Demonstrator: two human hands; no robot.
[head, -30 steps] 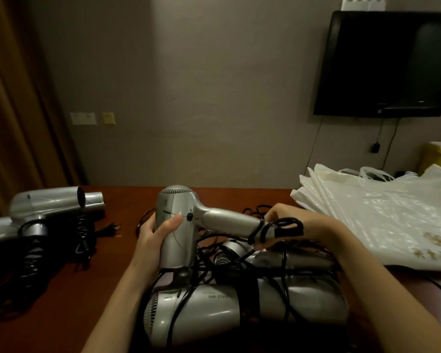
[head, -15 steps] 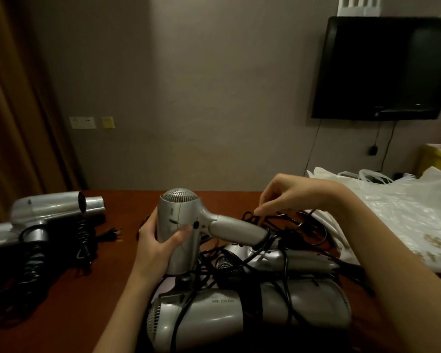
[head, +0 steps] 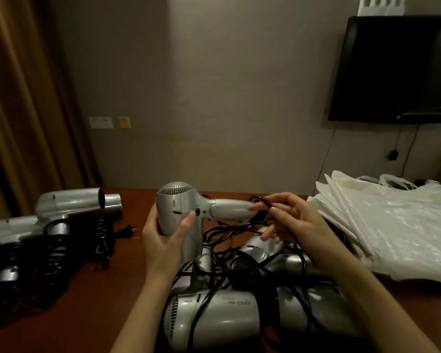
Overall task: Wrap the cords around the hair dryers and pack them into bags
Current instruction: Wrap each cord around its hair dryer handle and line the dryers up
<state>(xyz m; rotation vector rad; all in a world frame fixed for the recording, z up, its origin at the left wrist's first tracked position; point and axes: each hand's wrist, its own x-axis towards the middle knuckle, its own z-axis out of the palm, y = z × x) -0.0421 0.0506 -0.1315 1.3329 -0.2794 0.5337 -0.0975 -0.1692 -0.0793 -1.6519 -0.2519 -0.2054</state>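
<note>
Since a moment ago, right hand [head: 290, 220] has dropped from above to the handle end. Wrapped dryers [head: 61, 215] lie along the table's [head: 112, 289] left edge, bare wood beside them. Left hand [head: 163, 240] grips the raised dryer [head: 186, 210] by its barrel. Right fingers pinch its cord [head: 259, 200] at the handle tip. Tangled dryers [head: 227, 312] lie below; bags [head: 392, 225] stack right, under a wall TV [head: 397, 70].

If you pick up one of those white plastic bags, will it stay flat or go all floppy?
Probably floppy: the white plastic bags look thin and crinkled, with soft folds. Likely very light, since the sheets lie loosely stacked. Possibly slippery, given their shiny surface.
</note>
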